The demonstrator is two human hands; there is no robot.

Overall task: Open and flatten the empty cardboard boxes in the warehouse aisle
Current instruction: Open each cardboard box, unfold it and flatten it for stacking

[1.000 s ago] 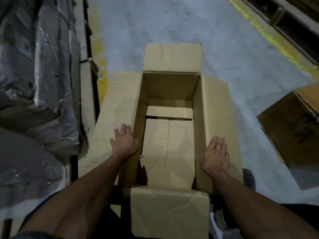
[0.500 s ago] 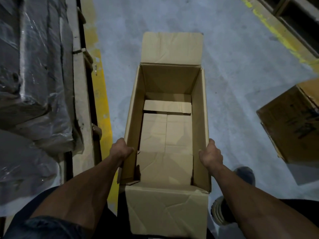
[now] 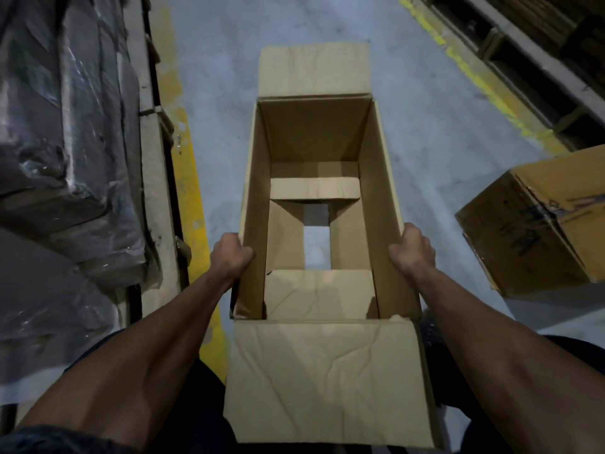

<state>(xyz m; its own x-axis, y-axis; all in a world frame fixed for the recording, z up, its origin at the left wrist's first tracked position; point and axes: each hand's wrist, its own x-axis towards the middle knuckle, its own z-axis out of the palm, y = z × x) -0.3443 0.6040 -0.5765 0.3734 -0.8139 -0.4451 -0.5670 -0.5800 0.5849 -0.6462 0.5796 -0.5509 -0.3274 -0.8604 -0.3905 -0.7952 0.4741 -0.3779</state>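
We are gripping the tall open brown cardboard box [image 3: 314, 132], standing over the grey concrete aisle floor [image 3: 425, 132], our left hand [image 3: 230, 255] curling around its left wall, our right hand [image 3: 413, 253] clutching its right.

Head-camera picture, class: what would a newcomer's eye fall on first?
First, the tall open brown cardboard box in mid-aisle, grey floor showing through its parted bottom flaps. The left hand and right hand grip its long side walls. A second brown cardboard box lies tilted at right.

brown cardboard box [image 3: 386, 198], upright, flaps open, bottom gaping
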